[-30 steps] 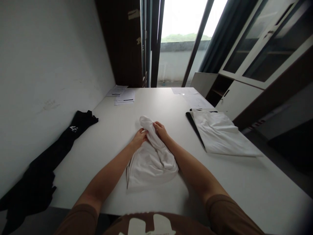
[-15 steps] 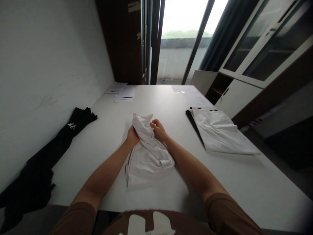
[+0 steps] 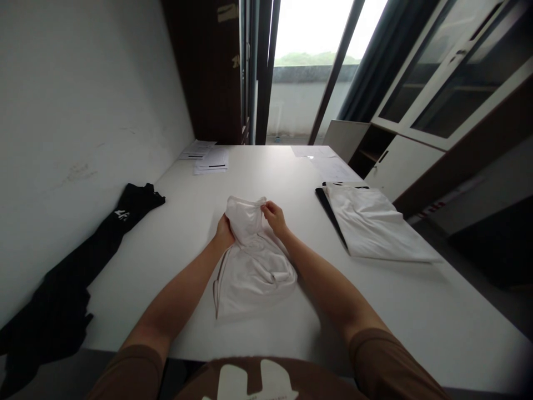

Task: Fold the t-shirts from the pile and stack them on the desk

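A crumpled white garment (image 3: 262, 266) lies on the white table in front of me, its far end lifted and spread between my hands. My left hand (image 3: 225, 230) is closed on the left edge of that raised end, the fingers partly hidden behind the cloth. At the upper right corner, my right hand (image 3: 275, 218) pinches the fabric between thumb and fingers. The near part rests in loose folds on the table, with a thin dark edge along its left side. What kind of garment it is, I cannot tell.
Black clothing (image 3: 104, 239) with white print lies along the wall at left, hanging over the near edge. At right, a folded white cloth (image 3: 375, 222) rests on something black. Papers (image 3: 211, 160) lie at the far left and more sheets (image 3: 328, 164) at the far right of the table (image 3: 183, 189).
My right hand has moved slightly right and up along the garment's edge. The raised end is now spread wider and flatter. My left hand has barely moved.
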`<state>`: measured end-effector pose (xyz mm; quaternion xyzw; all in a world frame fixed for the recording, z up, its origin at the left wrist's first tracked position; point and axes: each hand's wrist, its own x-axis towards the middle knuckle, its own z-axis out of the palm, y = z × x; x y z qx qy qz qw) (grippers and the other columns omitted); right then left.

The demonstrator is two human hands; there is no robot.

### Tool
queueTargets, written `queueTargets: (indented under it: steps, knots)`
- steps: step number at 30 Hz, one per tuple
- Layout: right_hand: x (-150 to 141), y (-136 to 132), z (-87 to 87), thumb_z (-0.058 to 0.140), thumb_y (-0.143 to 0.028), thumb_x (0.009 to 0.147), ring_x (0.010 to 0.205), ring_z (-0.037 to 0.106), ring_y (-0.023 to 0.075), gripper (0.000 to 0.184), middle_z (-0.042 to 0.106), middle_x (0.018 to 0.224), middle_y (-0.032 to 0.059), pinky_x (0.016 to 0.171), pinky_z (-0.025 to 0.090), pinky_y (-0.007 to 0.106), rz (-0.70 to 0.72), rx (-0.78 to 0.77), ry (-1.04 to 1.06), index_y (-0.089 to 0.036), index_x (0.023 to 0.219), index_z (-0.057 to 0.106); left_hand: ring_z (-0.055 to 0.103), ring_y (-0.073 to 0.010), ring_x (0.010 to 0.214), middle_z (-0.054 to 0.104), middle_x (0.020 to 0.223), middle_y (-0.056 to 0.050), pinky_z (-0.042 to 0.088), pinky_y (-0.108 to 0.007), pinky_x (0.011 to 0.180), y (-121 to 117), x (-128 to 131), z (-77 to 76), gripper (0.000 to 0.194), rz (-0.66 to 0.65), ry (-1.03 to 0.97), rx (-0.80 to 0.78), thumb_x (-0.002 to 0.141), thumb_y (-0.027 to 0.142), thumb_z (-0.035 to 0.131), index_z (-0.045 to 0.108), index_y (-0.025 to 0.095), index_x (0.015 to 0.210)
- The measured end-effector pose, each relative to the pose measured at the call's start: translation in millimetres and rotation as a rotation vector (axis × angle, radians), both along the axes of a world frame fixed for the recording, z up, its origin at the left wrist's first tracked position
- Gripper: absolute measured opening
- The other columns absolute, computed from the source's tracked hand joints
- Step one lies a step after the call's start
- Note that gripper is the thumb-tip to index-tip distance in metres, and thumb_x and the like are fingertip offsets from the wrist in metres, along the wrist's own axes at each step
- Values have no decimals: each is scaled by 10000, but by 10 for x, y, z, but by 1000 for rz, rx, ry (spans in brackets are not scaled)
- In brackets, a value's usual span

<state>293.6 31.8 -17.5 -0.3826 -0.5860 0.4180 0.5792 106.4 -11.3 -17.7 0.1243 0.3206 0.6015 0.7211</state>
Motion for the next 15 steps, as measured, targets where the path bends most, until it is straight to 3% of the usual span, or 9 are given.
queueTargets:
  steps: [5, 9, 12, 15]
  knots:
    - [23, 36, -8, 654, -638, 806, 571, 431, 129, 420, 475, 624, -44, 535, 381, 268, -66, -62, 66, -243, 735, 531, 716, -324, 1103, 795, 941, -116, 564, -473, 991, -2, -49, 6, 352, -119, 162, 7, 813, 450, 730, 740, 189, 1049]
    - [111, 116, -31, 673, -689, 764, 466, 366, 106, 463, 419, 533, -81, 439, 288, 247, -166, -154, 128, -250, 772, 525, 721, -337, 1047, 780, 862, -102, 574, -472, 936, -16, -123, 31, 383, -136, 277, 92, 779, 480, 799, 731, 189, 1019]
    - [208, 187, -62, 662, -707, 761, 423, 353, 102, 480, 410, 489, -100, 402, 261, 236, -290, -202, 166, -255, 802, 505, 724, -306, 1003, 771, 874, -84, 584, -424, 900, -17, -163, 59, 350, -165, 266, 139, 756, 435, 817, 723, 185, 982]
    - [282, 225, -82, 656, -673, 787, 416, 427, 113, 453, 483, 504, -87, 396, 328, 236, -360, -229, 207, -254, 828, 491, 720, -255, 959, 764, 916, -65, 574, -357, 863, 14, -176, 79, 341, -118, 282, 244, 740, 367, 825, 718, 175, 1000]
